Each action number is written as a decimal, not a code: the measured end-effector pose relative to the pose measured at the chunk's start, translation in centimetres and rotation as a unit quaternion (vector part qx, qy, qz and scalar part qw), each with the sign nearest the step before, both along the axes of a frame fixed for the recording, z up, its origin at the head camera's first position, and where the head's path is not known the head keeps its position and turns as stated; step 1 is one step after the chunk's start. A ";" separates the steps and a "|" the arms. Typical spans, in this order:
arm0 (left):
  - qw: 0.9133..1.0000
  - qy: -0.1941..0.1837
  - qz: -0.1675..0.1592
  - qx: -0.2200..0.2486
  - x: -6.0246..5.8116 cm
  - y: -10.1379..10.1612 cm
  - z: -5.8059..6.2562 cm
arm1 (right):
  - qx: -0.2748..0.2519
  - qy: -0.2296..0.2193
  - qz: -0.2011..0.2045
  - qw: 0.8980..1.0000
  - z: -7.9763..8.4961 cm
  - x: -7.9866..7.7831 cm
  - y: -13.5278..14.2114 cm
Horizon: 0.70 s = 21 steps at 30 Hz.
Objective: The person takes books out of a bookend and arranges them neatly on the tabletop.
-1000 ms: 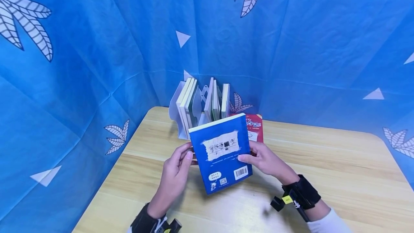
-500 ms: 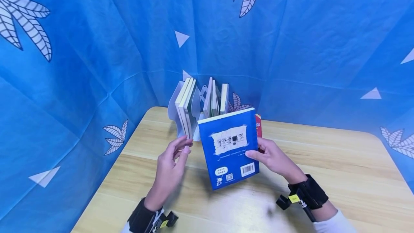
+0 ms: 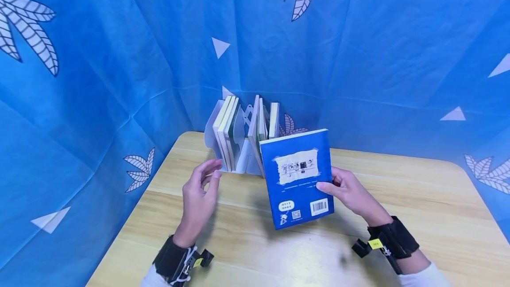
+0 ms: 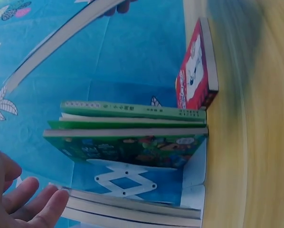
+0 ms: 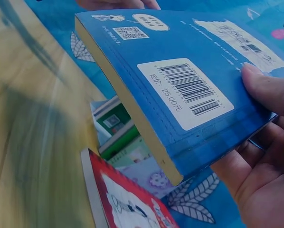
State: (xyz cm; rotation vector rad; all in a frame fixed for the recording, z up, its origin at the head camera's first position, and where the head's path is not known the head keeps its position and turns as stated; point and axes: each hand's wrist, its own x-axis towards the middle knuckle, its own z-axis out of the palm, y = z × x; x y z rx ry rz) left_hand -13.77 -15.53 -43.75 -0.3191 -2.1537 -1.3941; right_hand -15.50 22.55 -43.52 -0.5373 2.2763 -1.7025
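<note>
Head view: The right hand (image 3: 354,191) is gripping the blue book (image 3: 300,189) by its right edge, thumb lying on the printed cover. The book is hanging tilted above the wood-grain tabletop (image 3: 235,260), partly covering the row in the rack (image 3: 242,165). The left hand (image 3: 201,191) is holding nothing, fingers loosely curved, thumb slightly apart; it is hovering near pale-edged books (image 3: 226,132).

Left wrist view: The rack is showing flat white crossed links with round pivots; metal or plastic, I cannot tell. Green books (image 4: 132,149) are standing upright in it. A red book (image 4: 194,71) is standing near their end; contact is unclear.

Right wrist view: The blue book is presenting a smooth, faintly shiny cover, a square-cornered page block and a white barcode label (image 5: 184,92). It is appearing, in my judgement, light and fairly stiff, mildly slippery, with corners liable to bending. Thumb-and-finger pressure across its thickness, mid-edge, is seeming the sound hold.
</note>
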 end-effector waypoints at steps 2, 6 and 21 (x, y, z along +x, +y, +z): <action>1.000 0.001 0.012 -0.002 -0.2 -0.2 0.0 | 0.003 0.002 -0.001 1.000 0.0 0.0 0.5; 1.000 0.006 0.026 -0.002 -0.7 -0.4 0.2 | 0.003 0.012 -0.010 1.000 0.0 0.2 1.3; 0.997 -0.019 0.067 0.023 -2.5 -1.1 0.2 | 0.013 0.005 -0.064 0.998 -0.4 1.5 4.9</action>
